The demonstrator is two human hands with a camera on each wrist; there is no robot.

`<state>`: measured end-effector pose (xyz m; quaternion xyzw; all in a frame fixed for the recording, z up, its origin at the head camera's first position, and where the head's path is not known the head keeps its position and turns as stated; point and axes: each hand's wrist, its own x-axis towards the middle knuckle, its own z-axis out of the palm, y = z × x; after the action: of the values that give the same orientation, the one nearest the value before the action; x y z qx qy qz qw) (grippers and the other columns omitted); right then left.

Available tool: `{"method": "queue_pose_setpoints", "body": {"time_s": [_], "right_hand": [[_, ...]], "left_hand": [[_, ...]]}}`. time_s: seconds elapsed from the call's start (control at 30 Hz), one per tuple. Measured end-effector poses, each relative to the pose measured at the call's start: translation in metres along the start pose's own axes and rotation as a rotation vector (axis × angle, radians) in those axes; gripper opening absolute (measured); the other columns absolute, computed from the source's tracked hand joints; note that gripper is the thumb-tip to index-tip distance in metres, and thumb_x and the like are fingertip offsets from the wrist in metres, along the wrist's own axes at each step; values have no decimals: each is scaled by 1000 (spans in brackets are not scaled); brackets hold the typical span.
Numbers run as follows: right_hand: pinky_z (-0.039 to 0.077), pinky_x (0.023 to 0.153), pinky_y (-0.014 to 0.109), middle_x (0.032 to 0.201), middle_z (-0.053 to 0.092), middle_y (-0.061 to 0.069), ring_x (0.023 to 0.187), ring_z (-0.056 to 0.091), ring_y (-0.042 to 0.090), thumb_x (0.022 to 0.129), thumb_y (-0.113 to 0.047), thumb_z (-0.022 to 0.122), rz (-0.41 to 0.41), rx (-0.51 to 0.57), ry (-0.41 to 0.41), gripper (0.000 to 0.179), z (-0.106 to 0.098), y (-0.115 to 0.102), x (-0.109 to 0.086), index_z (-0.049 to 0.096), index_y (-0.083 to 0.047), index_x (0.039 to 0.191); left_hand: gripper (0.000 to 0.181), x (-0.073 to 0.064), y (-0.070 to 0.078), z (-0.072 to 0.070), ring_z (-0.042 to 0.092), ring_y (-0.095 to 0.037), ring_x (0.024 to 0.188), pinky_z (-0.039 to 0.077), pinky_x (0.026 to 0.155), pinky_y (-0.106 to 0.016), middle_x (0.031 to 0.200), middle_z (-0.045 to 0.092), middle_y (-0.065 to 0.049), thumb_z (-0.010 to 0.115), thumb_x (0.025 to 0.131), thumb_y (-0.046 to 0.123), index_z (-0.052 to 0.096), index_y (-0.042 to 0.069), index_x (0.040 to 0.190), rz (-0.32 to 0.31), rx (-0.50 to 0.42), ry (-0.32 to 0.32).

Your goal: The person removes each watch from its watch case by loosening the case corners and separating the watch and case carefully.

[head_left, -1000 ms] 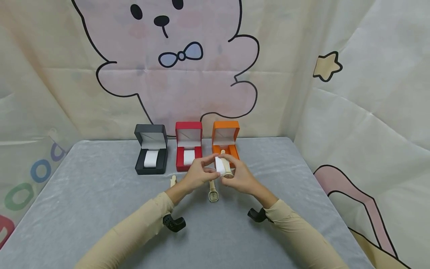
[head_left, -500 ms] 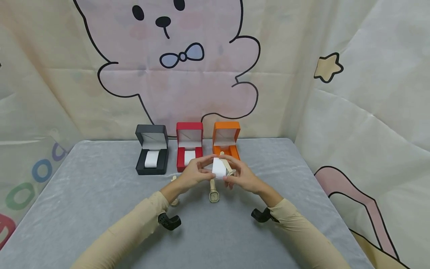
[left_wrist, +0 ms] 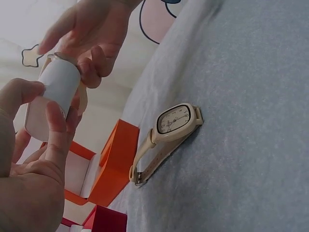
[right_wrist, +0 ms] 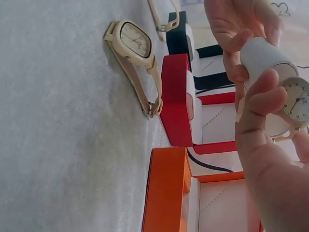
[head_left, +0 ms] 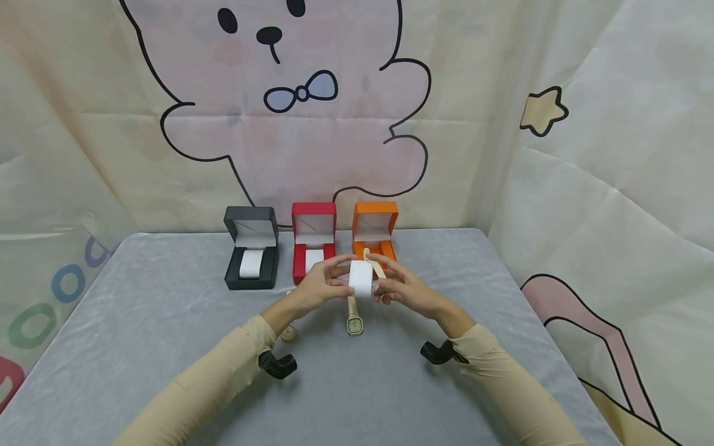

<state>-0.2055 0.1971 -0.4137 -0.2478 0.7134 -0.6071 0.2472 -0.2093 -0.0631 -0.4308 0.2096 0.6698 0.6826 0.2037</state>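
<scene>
A white watch cushion [head_left: 360, 280] is held up in front of the boxes, gripped at one side by the left hand [head_left: 322, 286] between thumb and fingers. At its other end the right hand [head_left: 414, 296] holds a cream-strapped watch [right_wrist: 295, 100] with a round dial. In the right wrist view the dial stands at the cushion's end, beside the right fingers. From the head view the right fingers mostly hide this dial. Below the hands, a second cream watch [left_wrist: 175, 122] with a squarish dial lies on the table, its strap buckled. Another watch [head_left: 289, 333] lies partly behind the left wrist.
Three lidded watch boxes stand raised-lid in a row at the back: black [head_left: 251, 214], red [head_left: 314, 209] and orange [head_left: 376, 206]. White cushions sit in the black and red ones. Grey cloth [head_left: 357, 396] covers the table, and a printed curtain [head_left: 468, 155] hangs behind.
The cushion has turned and shifted slightly left, its white face now toward the head camera. The watch dial has swung out of sight behind the right fingers. The right hand has drawn slightly rightward.
</scene>
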Motion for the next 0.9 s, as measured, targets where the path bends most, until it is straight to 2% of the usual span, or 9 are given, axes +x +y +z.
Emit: {"method": "queue_pose_setpoints", "body": {"time_s": [0.17,0.3,0.37,0.53,0.6,0.7,0.77,0.83,0.9], "right_hand": [[50,79,28,109,60,7,93,63,19,108,-16,45,40,89,-38,59,1,-4,-2,21,-19,162],[52,79,28,107,61,7,93,62,19,108,-17,45,48,74,-60,60,0,-3,-1,20,-22,162],[53,79,29,112,59,9,93,64,19,109,-19,44,53,59,-60,59,-1,-2,-2,19,-24,162],[57,78,33,126,53,19,92,70,28,109,-23,45,82,42,-4,59,-7,3,-4,19,-25,162],[57,75,33,129,51,22,89,70,29,109,-23,45,85,31,28,57,-10,6,-6,22,-23,161],[56,71,31,131,53,18,84,71,25,108,-22,47,85,8,72,54,-13,8,-9,29,-18,159],[56,68,29,123,55,17,81,71,24,108,-20,48,77,-4,96,52,-15,10,-11,32,-15,158],[57,67,28,125,55,19,79,71,24,107,-19,49,71,-6,120,52,-16,11,-12,35,-14,157],[58,67,29,128,51,27,77,71,26,107,-18,50,66,2,145,52,-17,13,-14,35,-12,156]], "left_hand": [[71,-2,-1,-1,63,-36,122,57,96,-50,153,48,-22,70,92,2,37,6,155,0,-6,-3],[70,-4,-1,-2,67,-28,116,58,94,-49,152,48,-23,70,91,2,39,6,154,0,-12,-5],[69,-4,-1,-3,68,-25,113,59,92,-45,152,48,-23,71,91,2,39,7,153,6,-11,-7],[65,-3,-1,-5,69,-20,106,61,83,-31,151,49,-22,70,92,1,43,11,150,25,-17,12],[63,-3,0,-7,69,-20,103,61,81,-30,149,51,-20,69,92,2,45,13,149,25,-15,35],[61,-3,0,-10,70,-22,103,61,82,-30,148,52,-19,70,93,4,46,16,148,19,0,61],[61,-2,0,-10,71,-23,103,61,82,-31,147,52,-18,70,93,6,47,17,148,14,13,70],[61,-2,0,-11,71,-23,104,61,83,-31,148,52,-17,70,93,7,47,17,148,7,20,74],[63,-2,0,-11,71,-23,104,61,83,-31,148,51,-17,71,93,7,46,16,149,-1,28,77]]}}
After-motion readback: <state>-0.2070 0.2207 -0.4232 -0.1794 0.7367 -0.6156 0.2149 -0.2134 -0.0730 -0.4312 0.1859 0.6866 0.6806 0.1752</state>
